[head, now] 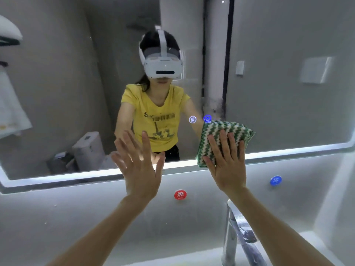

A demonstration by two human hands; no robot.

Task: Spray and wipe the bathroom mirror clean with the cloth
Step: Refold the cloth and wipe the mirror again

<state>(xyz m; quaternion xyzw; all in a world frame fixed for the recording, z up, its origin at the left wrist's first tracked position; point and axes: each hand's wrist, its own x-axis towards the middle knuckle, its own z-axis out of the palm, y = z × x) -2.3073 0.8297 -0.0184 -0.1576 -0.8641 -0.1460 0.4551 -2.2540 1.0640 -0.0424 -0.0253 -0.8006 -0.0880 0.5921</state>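
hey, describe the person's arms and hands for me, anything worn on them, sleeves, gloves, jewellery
Both forearms are bare, with no sleeves reaching them. The left hand and right hand wear no gloves, and no rings, watch or bracelet show. The mirror reflection shows a yellow short-sleeved T-shirt.

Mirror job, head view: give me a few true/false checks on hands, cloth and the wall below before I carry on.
1. The right hand presses the green-and-white cloth flat against the mirror. True.
2. The left hand holds a spray bottle. False: it is empty, fingers spread, at the mirror's lower edge.
3. The cloth sits at the mirror's top corner. False: it is low, overlapping the lit bottom edge.
4. A red round sticker is on the wall below the mirror. True.
5. The faucet is left of both arms. False: it stands by the right forearm.
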